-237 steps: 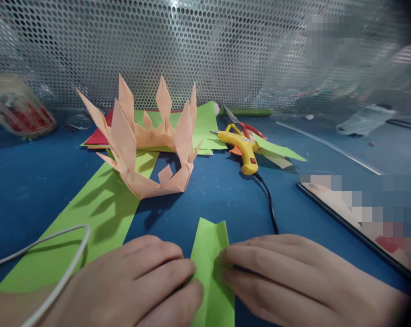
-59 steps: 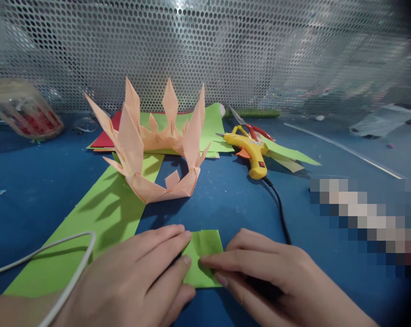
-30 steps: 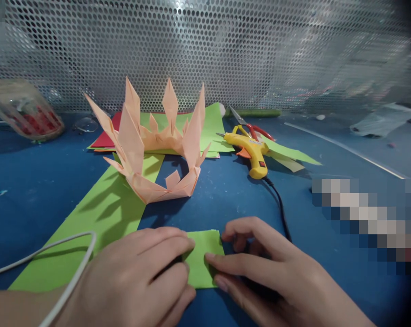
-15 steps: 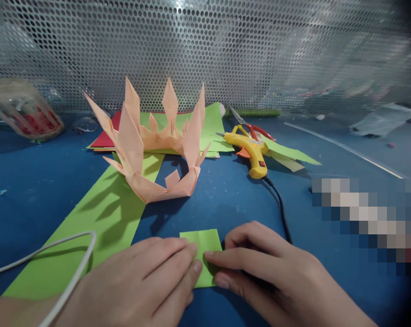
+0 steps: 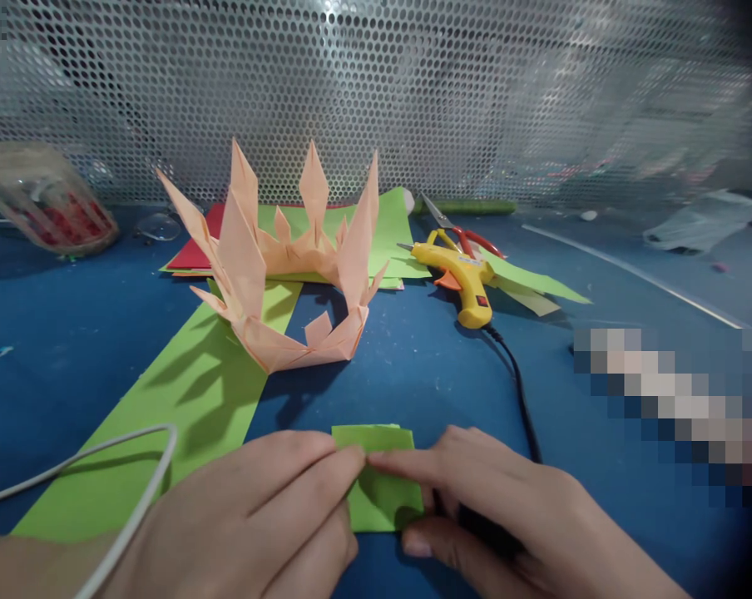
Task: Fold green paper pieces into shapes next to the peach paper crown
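Note:
A small folded piece of green paper (image 5: 385, 497) lies on the blue tabletop close in front of me. My left hand (image 5: 269, 512) covers its left side, fingers pressed together and holding it down. From the right, my right hand (image 5: 507, 507) reaches over it, the index fingertip on the paper's upper middle and the thumb at its lower right corner. The two index fingertips almost meet. Beyond them stands a peach folded-paper crown (image 5: 310, 353) with tall pointed tips, partly over a long green paper strip (image 5: 157, 416).
A yellow glue gun (image 5: 469, 283) with a black cord lies right of the crown, by red-handled scissors (image 5: 479, 243) and green scraps. Stacked coloured sheets (image 5: 388, 241) lie behind. A clear jar (image 5: 57, 208) stands left. A white cable (image 5: 157, 466) loops over my left forearm. Perforated metal (image 5: 376, 91) backs the table.
My right index finger has moved up and left across the green paper, close to the left fingertips. The paper's right part now reaches further right, and my right thumb is lower.

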Motion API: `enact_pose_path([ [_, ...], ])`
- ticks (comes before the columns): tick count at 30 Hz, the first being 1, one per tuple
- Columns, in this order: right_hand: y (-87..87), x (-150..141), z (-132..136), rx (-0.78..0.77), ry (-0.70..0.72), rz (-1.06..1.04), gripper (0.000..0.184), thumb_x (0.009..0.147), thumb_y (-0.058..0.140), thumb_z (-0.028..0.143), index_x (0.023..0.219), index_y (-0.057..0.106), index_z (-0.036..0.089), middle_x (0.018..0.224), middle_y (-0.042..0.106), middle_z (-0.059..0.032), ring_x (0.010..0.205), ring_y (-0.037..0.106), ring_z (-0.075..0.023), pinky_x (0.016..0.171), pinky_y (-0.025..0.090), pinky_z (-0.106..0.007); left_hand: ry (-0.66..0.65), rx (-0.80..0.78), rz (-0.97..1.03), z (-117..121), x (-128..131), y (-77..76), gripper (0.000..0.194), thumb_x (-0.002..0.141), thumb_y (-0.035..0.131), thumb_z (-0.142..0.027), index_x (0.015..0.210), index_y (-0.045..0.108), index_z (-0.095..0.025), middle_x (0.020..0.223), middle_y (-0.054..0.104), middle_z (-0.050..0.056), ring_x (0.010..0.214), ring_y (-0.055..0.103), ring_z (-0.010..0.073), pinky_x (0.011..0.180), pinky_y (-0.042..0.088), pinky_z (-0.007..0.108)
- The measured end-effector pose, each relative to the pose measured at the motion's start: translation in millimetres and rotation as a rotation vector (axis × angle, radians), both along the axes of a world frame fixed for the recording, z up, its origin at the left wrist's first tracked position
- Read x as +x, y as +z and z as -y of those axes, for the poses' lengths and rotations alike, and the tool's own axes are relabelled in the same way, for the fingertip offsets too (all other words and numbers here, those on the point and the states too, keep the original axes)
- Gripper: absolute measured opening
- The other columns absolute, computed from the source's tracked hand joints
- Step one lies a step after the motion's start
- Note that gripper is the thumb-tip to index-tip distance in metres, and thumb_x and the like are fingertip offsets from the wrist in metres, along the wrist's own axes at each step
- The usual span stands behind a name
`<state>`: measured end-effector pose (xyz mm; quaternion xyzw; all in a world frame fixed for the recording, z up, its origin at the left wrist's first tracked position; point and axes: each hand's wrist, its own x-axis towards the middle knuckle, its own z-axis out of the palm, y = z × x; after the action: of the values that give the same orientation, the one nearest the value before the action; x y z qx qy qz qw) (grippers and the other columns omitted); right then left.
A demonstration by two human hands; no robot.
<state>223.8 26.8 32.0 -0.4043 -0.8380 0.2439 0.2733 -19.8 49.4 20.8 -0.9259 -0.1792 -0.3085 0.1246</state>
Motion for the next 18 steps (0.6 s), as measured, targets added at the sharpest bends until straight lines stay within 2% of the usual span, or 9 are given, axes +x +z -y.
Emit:
enact_pose_path([
  [3,-2.2,-2.5,3.3,-0.017,-0.078,0.015,0.048,0.080,0.070,-0.001,0.112,0.058,0.032,0.080,0.068,0.0113,0.071,0.068,-0.0098,0.058,0.052,-0.016,-0.011,-0.021,-0.004,-3.0,1.6,4.3,0.020,0.098,0.053,-0.007,0.092,0.068,-0.020,0.099,0.077,-0.004,0.093,0.067,0.0150,0.099,0.050,0.026],
  [7,-0.4,-3.8,5.6,-0.027,-0.114,0.003,0.048,0.075,0.066,-0.007,0.101,0.052,0.031,0.076,0.064,0.0130,0.067,0.066,-0.0087,0.055,0.049,-0.015,-0.019,-0.023,0.045,-3.3,7.1,7.6,0.038,0.106,0.036,-0.009,0.089,0.067,-0.022,0.085,0.075,-0.006,0.082,0.067,0.0128,0.084,0.052,0.025],
  [12,1.0,-1.2,1.2,-0.044,0.031,-0.038,0.024,0.092,0.061,0.006,0.096,0.060,0.030,0.083,0.068,0.0096,0.078,0.067,-0.0075,0.061,0.050,-0.013,-0.034,-0.023,0.003,-1.4,8.5,8.0,0.045,0.108,0.030,-0.009,0.090,0.069,-0.022,0.074,0.074,-0.008,0.068,0.066,0.0117,0.070,0.050,0.027],
  [15,-1.8,-1.7,0.1,-0.012,0.019,-0.014,0.020,0.098,0.055,0.011,0.103,0.063,0.029,0.088,0.070,0.0062,0.081,0.067,-0.0093,0.066,0.052,-0.014,-0.065,-0.024,-0.035,-1.7,7.5,9.2,0.047,0.109,0.028,-0.010,0.094,0.071,-0.022,0.074,0.075,-0.008,0.065,0.064,0.0119,0.067,0.050,0.028],
  [18,-4.2,-5.1,1.4,0.023,-0.019,0.026,0.021,0.099,0.053,0.011,0.106,0.063,0.028,0.091,0.071,0.0045,0.082,0.067,-0.0111,0.072,0.054,-0.018,-0.086,-0.034,-0.051,-2.7,6.8,9.7,0.047,0.109,0.030,-0.011,0.091,0.072,-0.022,0.076,0.076,-0.007,0.069,0.066,0.0126,0.073,0.052,0.028],
])
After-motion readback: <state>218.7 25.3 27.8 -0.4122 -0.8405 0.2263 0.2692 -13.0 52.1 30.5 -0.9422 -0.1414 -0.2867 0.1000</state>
